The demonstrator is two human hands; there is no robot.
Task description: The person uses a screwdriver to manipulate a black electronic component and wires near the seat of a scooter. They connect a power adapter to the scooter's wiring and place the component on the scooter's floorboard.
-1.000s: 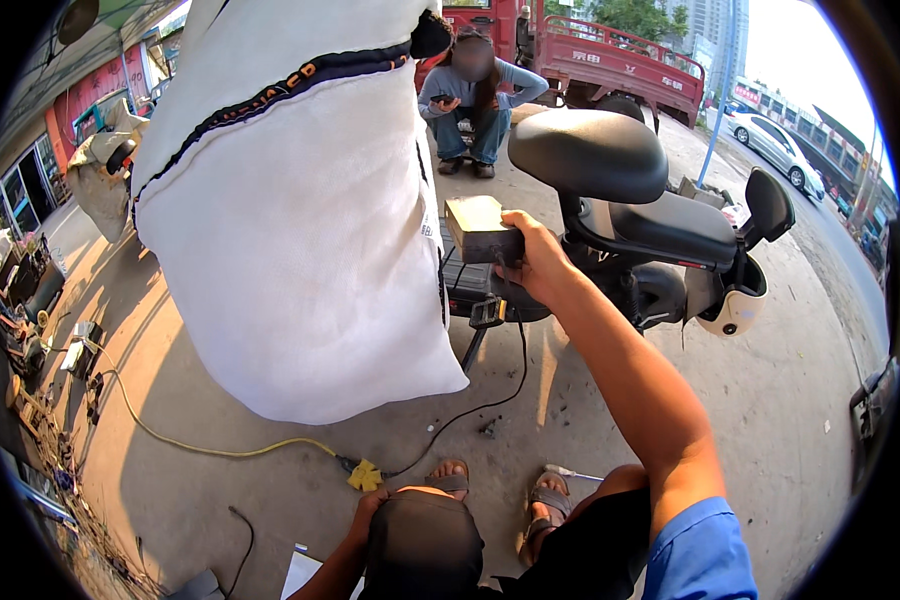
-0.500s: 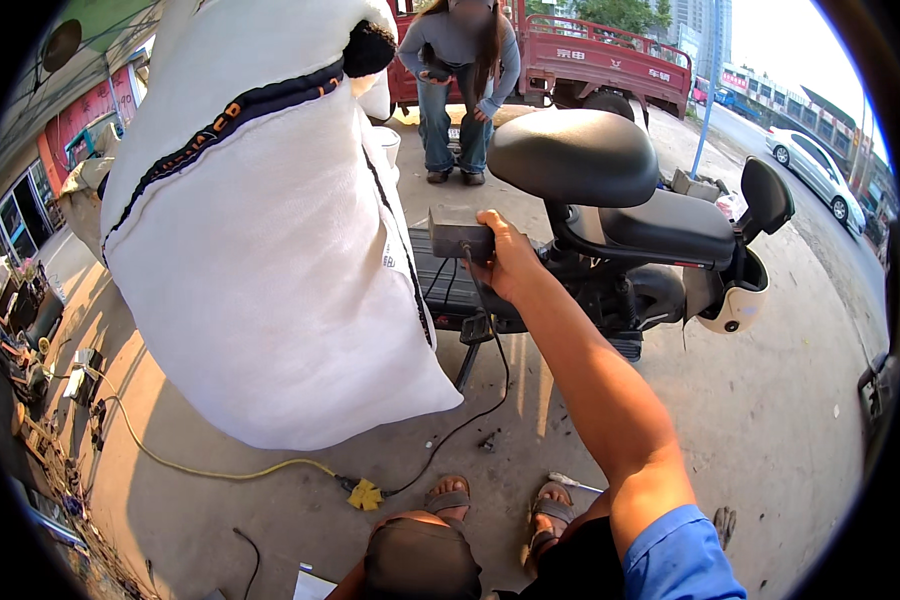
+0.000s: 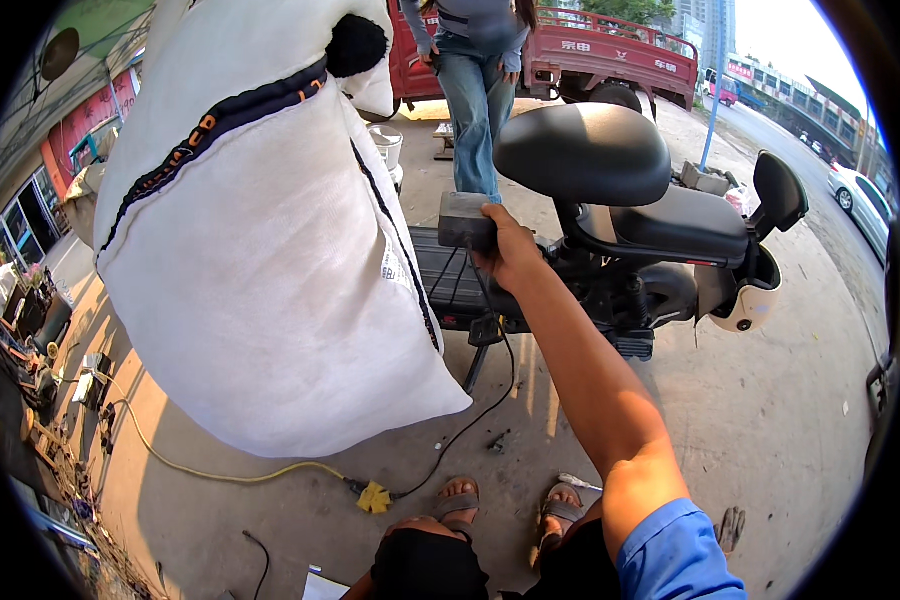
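My right hand [image 3: 513, 248] is closed around a dark charger box [image 3: 464, 212] with a grey top, held over the ribbed footboard [image 3: 440, 270] of an electric scooter. Thin black leads hang from the box. Its black power cord [image 3: 511, 372] drops to the ground and runs to a yellow socket [image 3: 374, 498] near my feet. A big white padded wind cover [image 3: 260, 290] drapes over the scooter's front, left of my hand. To the right is the black scooter seat [image 3: 582, 150]. My left hand is out of sight.
A person [image 3: 478, 100] stands beyond the scooter, before a red cargo truck bed [image 3: 610, 60]. The yellow extension cord [image 3: 200, 470] crosses the ground at left, near clutter. A cream helmet [image 3: 748, 305] hangs at the scooter's rear. A glove [image 3: 732, 528] lies right of my feet.
The person opposite has straightened from a bent stance and come closer. The white car has moved right along the road. My right hand keeps its grip on the charger.
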